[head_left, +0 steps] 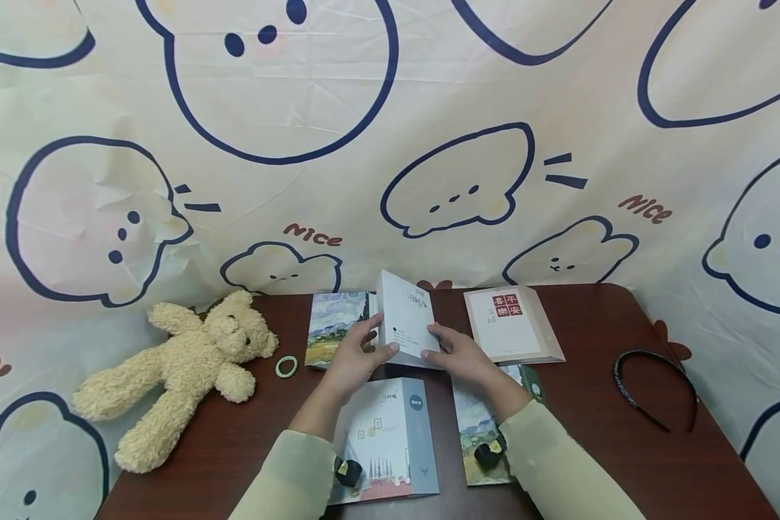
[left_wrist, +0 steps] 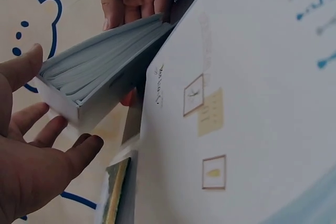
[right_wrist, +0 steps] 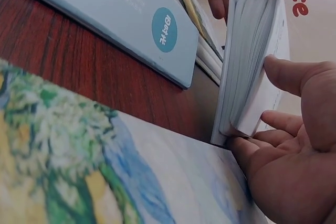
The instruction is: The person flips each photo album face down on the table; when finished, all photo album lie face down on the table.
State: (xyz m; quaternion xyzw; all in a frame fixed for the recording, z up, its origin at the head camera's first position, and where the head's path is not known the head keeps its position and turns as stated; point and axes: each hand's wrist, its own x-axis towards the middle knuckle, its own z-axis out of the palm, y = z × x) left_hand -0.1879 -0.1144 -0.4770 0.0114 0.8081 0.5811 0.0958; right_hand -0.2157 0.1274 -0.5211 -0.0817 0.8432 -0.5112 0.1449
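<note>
Pale green cuffs lie nearest you; your right sleeve [head_left: 552, 451] reaches over the near painted book [head_left: 474, 426], so a low sweep of that arm could drag it askew; your left sleeve [head_left: 295, 477] sits beside the blue-and-white book [head_left: 393, 440], with the same risk. Just past these, the white book [head_left: 409, 318] is tilted up between your two hands, over the middle of the surface [head_left: 591, 383]; your left hand [head_left: 354, 357] pinches its left side between thumb and fingers; your right hand [head_left: 464, 354] pinches the opposite side, thumb on the cover; gaps show among the pages at the lower edge, so if either grip loosens the covers might splay and the book could twist loose; whether that edge touches down, I cannot tell. Behind it, the far painted book [head_left: 331, 328] lies close to your left fingers, and a lean that way could knock it; the cream book [head_left: 507, 325] lies beyond your right hand, where a wide swing of the knuckles could nudge it towards the printed backdrop [head_left: 338, 209].
</note>
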